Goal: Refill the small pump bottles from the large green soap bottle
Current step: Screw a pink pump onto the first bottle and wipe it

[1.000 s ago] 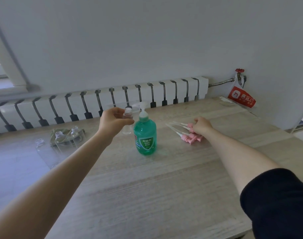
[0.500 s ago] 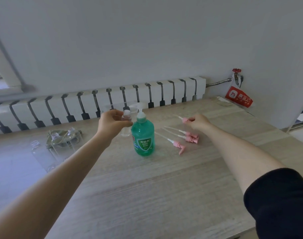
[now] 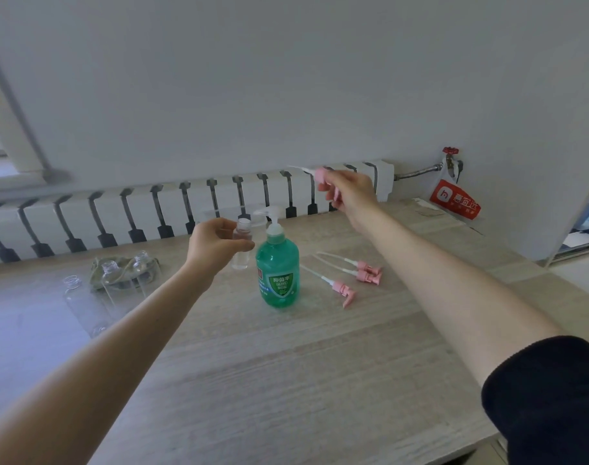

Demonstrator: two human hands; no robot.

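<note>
Across the bottom of the view runs the pale wood-grain bench (image 3: 286, 380), and both bare arms reach out over it. Behind it, along the grey wall, a long white radiator (image 3: 135, 213) with dark fins stretches from left to right. At its right end hangs a red bag (image 3: 454, 201) under a red valve (image 3: 450, 151).

Centre stage is the large green soap bottle (image 3: 278, 273). It stands upright on the bench with its white pump on top and its shield label facing us.

Just to its left, the left hand (image 3: 215, 245) has its fingers and thumb curled round a small clear bottle (image 3: 242, 245). That bottle is upright with an open neck and sits right beside the green one. Whether its base touches the bench I cannot tell.

Up on the right, the right hand (image 3: 353, 193) is raised well above the bench, in front of the radiator. It grips a pink pump head (image 3: 320, 174) whose white tube sticks out to the left. The hand is blurred, so the exact finger hold is hard to read.

Off to the left lies a green pouch (image 3: 98, 273) with two clear bottles (image 3: 110, 273) on it. Another clear bottle (image 3: 81, 303) lies on its side nearer to us.

Smallest of all are three spare pink pumps, flat on the bench to the right of the soap bottle. Two (image 3: 367, 271) lie close together and one (image 3: 341, 288) lies a little nearer, and their white tubes all point back to the left.
</note>
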